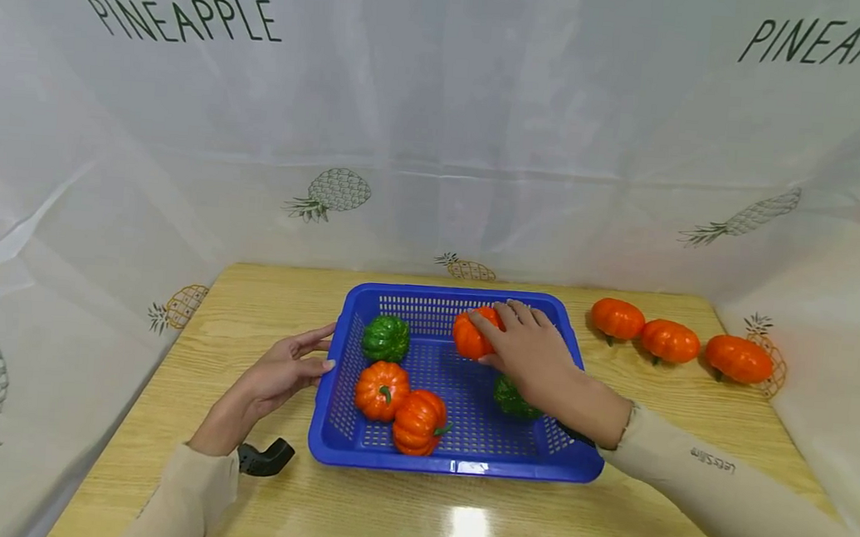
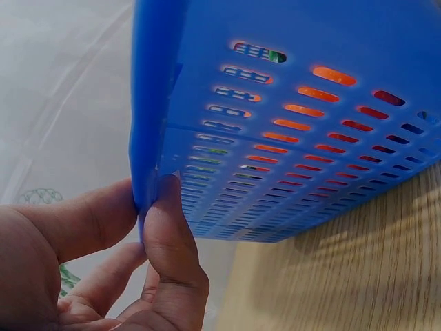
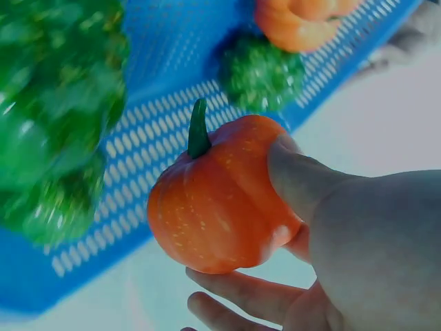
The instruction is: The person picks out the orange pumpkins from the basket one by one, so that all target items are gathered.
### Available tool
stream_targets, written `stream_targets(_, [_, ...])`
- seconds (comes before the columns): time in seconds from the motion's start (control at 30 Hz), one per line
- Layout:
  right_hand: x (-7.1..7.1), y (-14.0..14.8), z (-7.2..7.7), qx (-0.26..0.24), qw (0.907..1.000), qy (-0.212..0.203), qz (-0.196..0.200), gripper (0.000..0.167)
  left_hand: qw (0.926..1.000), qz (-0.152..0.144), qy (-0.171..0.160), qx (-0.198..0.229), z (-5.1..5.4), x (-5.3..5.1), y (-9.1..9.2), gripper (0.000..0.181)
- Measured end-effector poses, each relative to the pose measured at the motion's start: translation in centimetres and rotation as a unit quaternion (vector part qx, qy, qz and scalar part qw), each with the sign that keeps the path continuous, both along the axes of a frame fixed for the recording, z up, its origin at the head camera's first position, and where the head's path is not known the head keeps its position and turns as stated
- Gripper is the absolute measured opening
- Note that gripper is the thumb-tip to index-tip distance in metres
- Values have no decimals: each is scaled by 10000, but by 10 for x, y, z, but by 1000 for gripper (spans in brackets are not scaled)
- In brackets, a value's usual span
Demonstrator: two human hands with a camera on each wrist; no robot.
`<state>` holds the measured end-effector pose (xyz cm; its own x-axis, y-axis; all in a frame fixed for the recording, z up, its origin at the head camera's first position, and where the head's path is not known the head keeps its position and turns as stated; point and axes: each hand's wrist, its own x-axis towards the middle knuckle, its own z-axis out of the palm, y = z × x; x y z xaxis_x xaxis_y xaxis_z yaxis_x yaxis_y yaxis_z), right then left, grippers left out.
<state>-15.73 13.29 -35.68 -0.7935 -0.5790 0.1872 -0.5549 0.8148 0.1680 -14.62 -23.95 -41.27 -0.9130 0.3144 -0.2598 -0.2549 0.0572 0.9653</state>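
My right hand (image 1: 536,357) grips an orange toy pumpkin (image 1: 468,336) above the back part of a blue plastic basket (image 1: 454,466). In the right wrist view the thumb lies against the side of this pumpkin (image 3: 213,200), whose green stem points up. My left hand (image 1: 272,378) pinches the basket's left rim (image 2: 155,89) between thumb and fingers. Inside the basket, a green pumpkin (image 1: 386,338) sits at the back left, with two orange pumpkins (image 1: 381,392) in front of it. Another green pumpkin (image 1: 514,397) is partly hidden under my right hand.
Three orange pumpkins (image 1: 669,342) lie in a row on the wooden table (image 1: 279,291), to the right of the basket. A pale curtain (image 1: 440,119) with pineapple prints hangs behind the table. Each wrist carries a black strap piece (image 1: 267,458).
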Motion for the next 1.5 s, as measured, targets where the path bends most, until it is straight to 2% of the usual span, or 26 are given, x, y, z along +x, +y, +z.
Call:
stream_targets(0.2, [13, 34, 14, -613, 9978, 191, -157, 60, 10000, -35, 2, 6, 0, 1, -1, 72])
stream_targets(0.4, [21, 74, 22, -853, 9952, 125, -453, 65, 10000, -15, -25, -31, 0, 0, -1, 72])
stream_targets(0.73, [31, 130, 16, -1229, 9884, 175, -873, 72, 10000, -33, 0, -41, -2, 0, -2, 72])
stream_targets(0.93, [33, 158, 1, -1308, 9867, 181, -945, 74, 10000, 8, -40, -48, -2, 0, -2, 72])
stream_targets(1.13, [35, 178, -27, -1260, 9874, 96, -957, 74, 10000, -30, -38, -37, -1, 0, -2, 72])
stream_targets(1.3, [34, 187, -51, -1177, 9890, 118, -892, 72, 10000, -27, -32, -22, 0, -1, -1, 72])
stream_targets(1.5, [28, 188, -69, -977, 9898, -129, -1027, 71, 10000, 17, -40, -25, -1, 0, -2, 73])
